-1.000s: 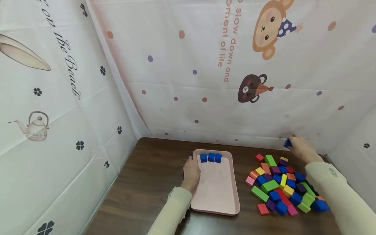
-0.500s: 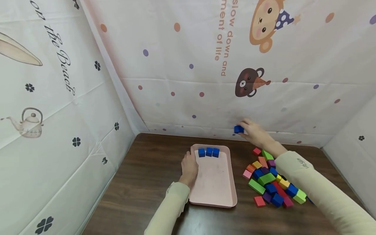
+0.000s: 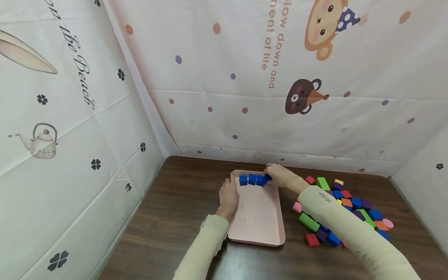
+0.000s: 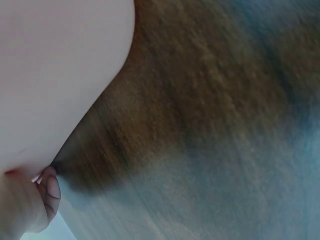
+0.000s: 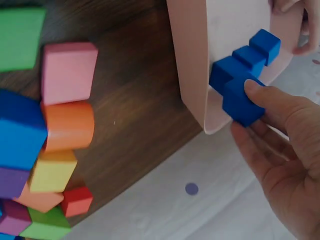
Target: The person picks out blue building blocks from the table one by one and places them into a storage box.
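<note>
A pink tray [image 3: 257, 217] lies on the table, with three blue cubes [image 3: 252, 179] in a row along its far end. My right hand [image 3: 281, 177] pinches another blue cube [image 5: 242, 102] between thumb and fingers. That cube is over the tray's far right corner, close beside the end of the row. On the left long side, my left hand [image 3: 229, 197] grips the tray's rim. In the left wrist view, only part of that hand [image 4: 32, 202] shows against the tray's pale wall [image 4: 55, 75].
To the right of the tray spreads a loose pile of coloured blocks, among them a green block [image 3: 309, 222], a red block [image 3: 312, 240] and a pink disc [image 3: 387, 223]. My right forearm covers part of it. A printed cloth wall [image 3: 210, 128] rises behind the table [image 3: 168, 217].
My right hand has carried a blue cube leftward from above the pile to the tray's far right corner and lowered it. My left hand stays on the tray's rim.
</note>
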`<action>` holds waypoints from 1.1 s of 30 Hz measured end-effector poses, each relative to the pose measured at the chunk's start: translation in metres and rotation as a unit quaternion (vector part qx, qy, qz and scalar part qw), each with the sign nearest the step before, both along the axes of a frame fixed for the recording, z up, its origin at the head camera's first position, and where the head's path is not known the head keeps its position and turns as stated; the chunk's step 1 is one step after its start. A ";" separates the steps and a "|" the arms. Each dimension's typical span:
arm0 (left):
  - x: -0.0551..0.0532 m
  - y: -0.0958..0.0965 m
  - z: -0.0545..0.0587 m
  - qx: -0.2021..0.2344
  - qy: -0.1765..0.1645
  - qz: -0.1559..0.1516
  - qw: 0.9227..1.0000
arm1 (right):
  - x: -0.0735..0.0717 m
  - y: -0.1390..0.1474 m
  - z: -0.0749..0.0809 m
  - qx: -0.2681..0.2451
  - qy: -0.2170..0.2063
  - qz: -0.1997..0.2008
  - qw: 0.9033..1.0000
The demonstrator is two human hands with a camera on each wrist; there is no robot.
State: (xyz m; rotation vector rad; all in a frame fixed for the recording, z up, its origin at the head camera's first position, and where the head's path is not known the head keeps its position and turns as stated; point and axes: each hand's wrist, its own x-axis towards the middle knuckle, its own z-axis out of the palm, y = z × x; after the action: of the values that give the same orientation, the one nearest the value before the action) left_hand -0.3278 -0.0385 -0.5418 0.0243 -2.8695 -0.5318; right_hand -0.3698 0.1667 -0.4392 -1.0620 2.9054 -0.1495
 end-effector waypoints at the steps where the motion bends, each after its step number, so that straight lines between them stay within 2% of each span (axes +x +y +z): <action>1: 0.000 0.000 0.001 -0.007 0.000 0.000 1.000 | -0.001 -0.001 -0.002 0.005 0.001 -0.001 1.000; 7: 0.001 0.002 0.001 -0.001 -0.002 -0.004 1.000 | -0.005 -0.006 -0.009 0.053 -0.016 -0.031 0.998; 14: 0.007 0.006 -0.004 0.006 -0.004 -0.005 1.000 | -0.002 -0.010 -0.020 0.083 -0.024 -0.033 0.996; 17: 0.009 0.006 -0.005 0.009 -0.006 -0.002 1.000 | -0.001 -0.012 -0.021 0.088 -0.026 -0.031 0.995; 22: 0.006 0.006 -0.004 0.015 0.007 -0.001 1.000 | -0.004 -0.016 -0.018 0.092 -0.035 -0.043 0.994; 27: 0.002 0.003 -0.004 0.011 0.002 0.000 1.000 | -0.004 -0.021 -0.009 0.075 -0.070 -0.051 0.993; 33: -0.003 -0.003 -0.001 0.002 0.009 0.006 1.000 | -0.006 -0.015 0.021 0.062 -0.060 -0.061 0.994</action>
State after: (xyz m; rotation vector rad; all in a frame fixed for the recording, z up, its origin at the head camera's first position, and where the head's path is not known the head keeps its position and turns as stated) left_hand -0.3305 -0.0414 -0.5423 0.0380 -2.8490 -0.5339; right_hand -0.3760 0.1514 -0.4182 -0.8279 2.8282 -0.0359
